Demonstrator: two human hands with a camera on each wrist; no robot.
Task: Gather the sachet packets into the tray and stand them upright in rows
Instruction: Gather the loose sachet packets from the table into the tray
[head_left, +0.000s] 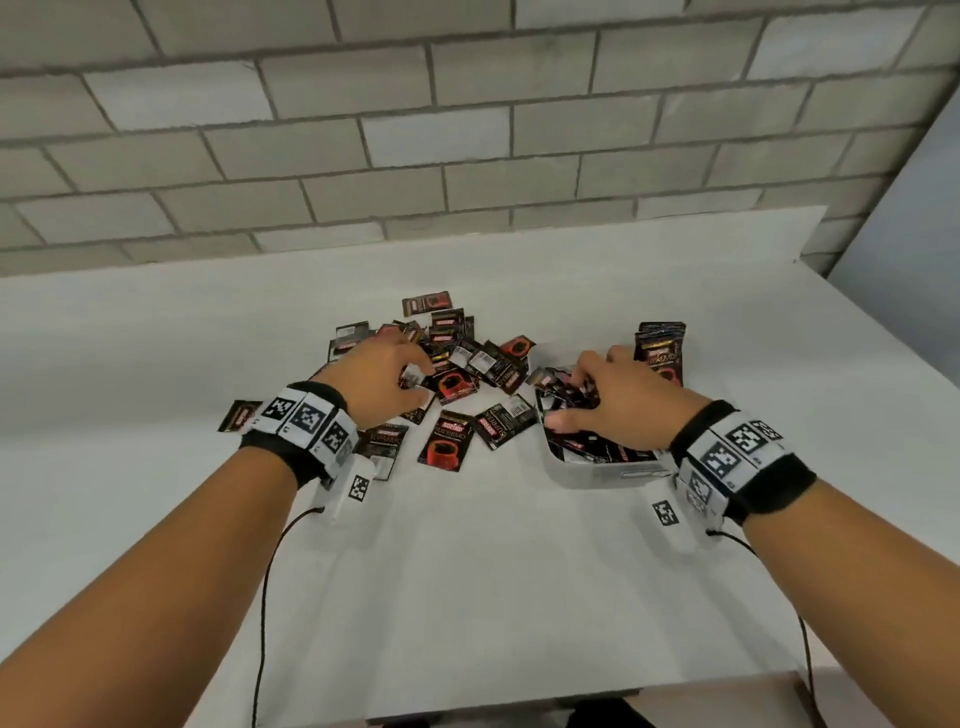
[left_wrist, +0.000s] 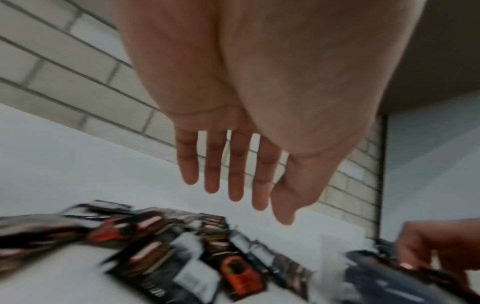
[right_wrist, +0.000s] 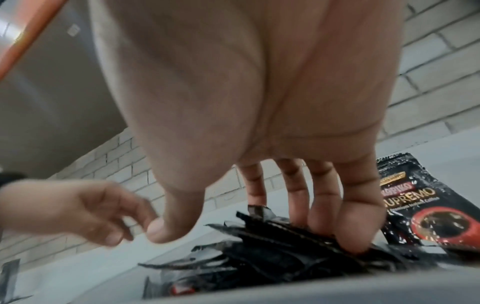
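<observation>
Under your left fingers (left_wrist: 235, 164), loose sachets (head_left: 447, 374) are lying scattered on the table (head_left: 493, 571). Your left hand (head_left: 376, 382) is hovering over them, fingers straight and spread, holding nothing. Your right hand (head_left: 623, 402) is reaching into the tray (head_left: 597, 475), fingertips (right_wrist: 350, 232) pressing on jumbled sachets there; grip unclear. Beyond those fingers, a stack (head_left: 660, 351) is standing upright.

The left wrist view smears the sachets (left_wrist: 182, 257) with motion blur. The right hand (head_left: 623, 410) hides most of the tray (head_left: 597, 475) from the head view.
</observation>
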